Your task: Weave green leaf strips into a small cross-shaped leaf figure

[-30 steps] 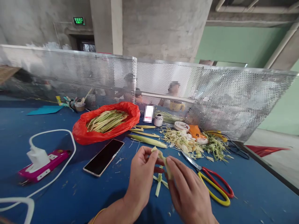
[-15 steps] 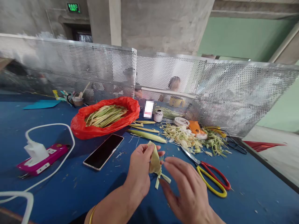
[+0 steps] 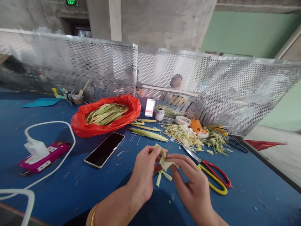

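Your left hand (image 3: 143,171) and right hand (image 3: 191,185) both pinch with closed fingertips a pale yellow, folded strip of corn husk (image 3: 163,160). It is soft and creased, with narrow ends hanging down. You hold it just above the blue table (image 3: 70,194), near the front edge, beside the red and yellow scissors (image 3: 211,175).

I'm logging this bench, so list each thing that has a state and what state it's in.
Left hand: pinching the husk strip.
Right hand: pinching the same strip.
Husk strip: bent, held above the table.
Scissors: lying flat, untouched.
Phone: screen dark.
Red bag: open, filled with strips.
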Action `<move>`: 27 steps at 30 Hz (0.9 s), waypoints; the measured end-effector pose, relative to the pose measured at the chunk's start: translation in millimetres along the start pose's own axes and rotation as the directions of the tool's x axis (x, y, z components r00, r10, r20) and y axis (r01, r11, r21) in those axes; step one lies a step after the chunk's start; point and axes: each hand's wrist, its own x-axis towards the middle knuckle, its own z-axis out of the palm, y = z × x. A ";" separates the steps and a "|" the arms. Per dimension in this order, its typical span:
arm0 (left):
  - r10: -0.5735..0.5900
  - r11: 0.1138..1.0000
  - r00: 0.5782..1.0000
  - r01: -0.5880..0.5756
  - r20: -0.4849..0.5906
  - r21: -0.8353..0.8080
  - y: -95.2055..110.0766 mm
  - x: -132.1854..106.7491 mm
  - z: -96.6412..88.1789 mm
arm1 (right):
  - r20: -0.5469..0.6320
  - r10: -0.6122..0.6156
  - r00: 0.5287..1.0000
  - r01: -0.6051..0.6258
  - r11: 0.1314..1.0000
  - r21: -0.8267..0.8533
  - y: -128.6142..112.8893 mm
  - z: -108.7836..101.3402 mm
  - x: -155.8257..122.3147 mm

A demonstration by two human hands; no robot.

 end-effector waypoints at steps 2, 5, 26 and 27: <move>0.022 0.999 1.000 -0.022 0.004 0.037 -0.7 0.0 -0.7 | -0.003 0.284 0.959 -0.276 0.933 0.231 1.7 -2.8 3.0; 0.046 0.998 0.999 -0.047 0.009 0.051 -0.8 -0.3 -1.2 | 0.036 0.563 0.826 -0.496 0.694 0.522 6.7 -5.3 6.9; -0.102 0.918 0.942 -0.034 0.319 0.395 18.3 -3.3 -6.7 | 0.362 0.482 0.798 -0.603 0.646 0.468 5.1 -30.7 16.6; -0.103 0.910 0.941 -0.042 0.324 0.413 17.4 -3.4 -6.3 | 0.354 0.476 0.805 -0.593 0.673 0.443 6.1 -30.3 16.2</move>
